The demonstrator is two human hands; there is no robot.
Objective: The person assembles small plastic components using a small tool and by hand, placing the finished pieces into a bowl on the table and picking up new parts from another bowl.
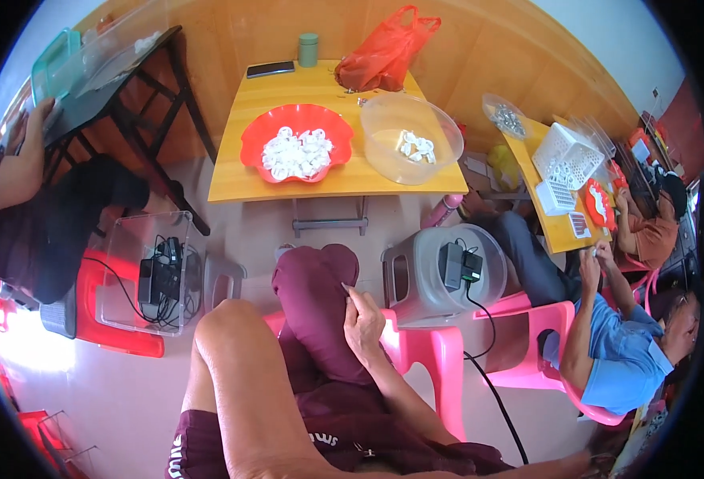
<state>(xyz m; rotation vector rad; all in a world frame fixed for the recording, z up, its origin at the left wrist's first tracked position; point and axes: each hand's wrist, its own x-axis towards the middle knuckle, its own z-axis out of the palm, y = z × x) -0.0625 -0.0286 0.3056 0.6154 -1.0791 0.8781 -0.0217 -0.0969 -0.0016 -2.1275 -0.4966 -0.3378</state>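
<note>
My right hand (364,321) rests by my bent maroon-trousered knee (320,279), its fingers curled. Thumb and forefinger meet near a tiny dark tip; what they hold, if anything, is too small to make out. My left arm (244,375) is bent with the elbow forward, and its forearm folds back toward the lower edge; I cannot see the hand itself. Ahead, out of reach of both hands as they stand, a red scalloped bowl (250,152) full of small white plastic parts (298,154) sits on a yellow table (288,190). Beside it, a clear round basin (380,164) holds a few white parts (417,147).
A red plastic bag (392,52), green canister (308,49) and phone (270,69) lie at the table's back. Black adapters (460,265) with cables rest on a grey stool (420,279) to the right. Co-workers sit on both sides; one wears a blue shirt (623,359).
</note>
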